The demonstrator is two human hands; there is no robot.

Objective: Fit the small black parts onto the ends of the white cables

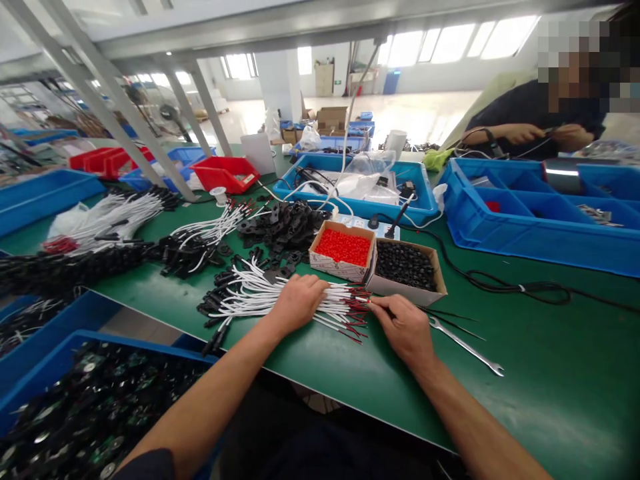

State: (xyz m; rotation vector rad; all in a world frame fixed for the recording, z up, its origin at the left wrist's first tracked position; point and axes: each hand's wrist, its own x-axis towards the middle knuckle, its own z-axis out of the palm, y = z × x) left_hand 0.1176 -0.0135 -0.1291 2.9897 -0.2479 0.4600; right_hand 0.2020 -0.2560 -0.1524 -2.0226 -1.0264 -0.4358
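A bundle of white cables (255, 293) with black connectors on the left and red and black wire ends on the right lies across the green table. My left hand (300, 303) rests on top of the bundle, fingers curled together over a white cable. At the right end of the bundle, my right hand (403, 327) pinches the tip of a wire between thumb and fingers; the exact piece is too small to make out. Just behind the hands stand a small carton of red caps (344, 247) and a carton of black caps (406, 265).
A steel open-end wrench (467, 347) lies right of my right hand. Black plastic parts (283, 227) are heaped behind the bundle. Blue bins (540, 227) stand at the back and right. A bin of black parts (100, 400) sits lower left. Across the table a person works.
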